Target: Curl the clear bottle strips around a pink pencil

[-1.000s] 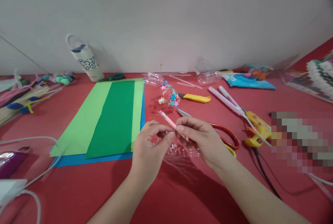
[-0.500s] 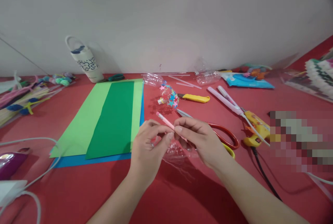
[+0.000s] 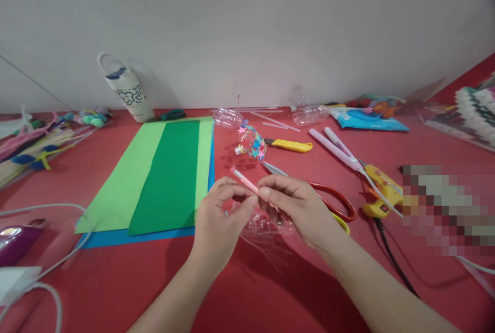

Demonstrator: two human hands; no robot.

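Forearms [image 3: 356, 266] angled inward, right hand [image 3: 297, 206] pinching pink pencil [image 3: 246, 181], left hand [image 3: 220, 222] curled, hold unclear

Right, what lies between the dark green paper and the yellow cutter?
The head view shows light green paper, blue paper, red tabletop, then star-covered clear plastic.

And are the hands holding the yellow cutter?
No, the cutter lies on the red table, while the right hand pinches the pink pencil.
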